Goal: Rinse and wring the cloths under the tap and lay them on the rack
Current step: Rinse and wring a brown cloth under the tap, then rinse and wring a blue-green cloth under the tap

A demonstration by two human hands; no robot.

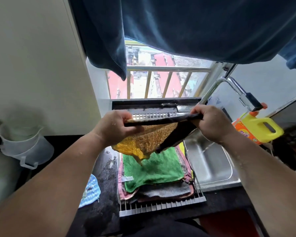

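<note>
I hold an orange-yellow cloth with a dark border (149, 139) stretched out above the rack. My left hand (117, 127) pinches its top left corner and my right hand (210, 123) grips the top right corner. The cloth hangs down between them, its lower tip over a green cloth (154, 168). That green cloth lies on top of a pile of pink and dark cloths on the metal slatted rack (161, 205). The steel sink (212, 161) lies right of the rack. The tap (229, 82) arches above it.
A yellow detergent bottle with an orange label (258, 128) stands right of the sink. A blue cloth (91, 190) lies on the dark wet counter at left. A clear plastic jug (22, 142) sits far left. Dark blue laundry (178, 28) hangs overhead before the barred window.
</note>
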